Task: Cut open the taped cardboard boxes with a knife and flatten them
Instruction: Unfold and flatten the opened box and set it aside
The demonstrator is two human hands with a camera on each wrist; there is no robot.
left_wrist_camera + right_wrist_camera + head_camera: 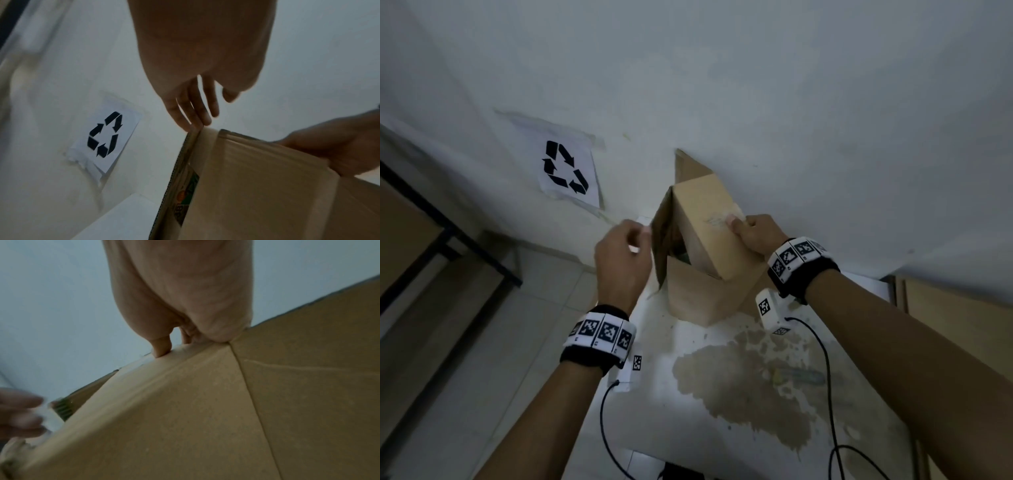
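A brown cardboard box stands on the white table against the wall, with its top flaps up. My right hand grips the right edge of the big raised flap, thumb on its outer face and fingers behind, as the right wrist view also shows. My left hand is at the left flap; its straight fingers touch that flap's top edge, thumb apart. A clear strip of tape hangs by those fingers. A blurred yellow-green tool, perhaps the knife, lies on the table.
A recycling sign is taped to the wall left of the box. The table carries a large brown stain. Black cables run from my wrists. Wooden furniture stands at the right, a dark-framed piece at the left.
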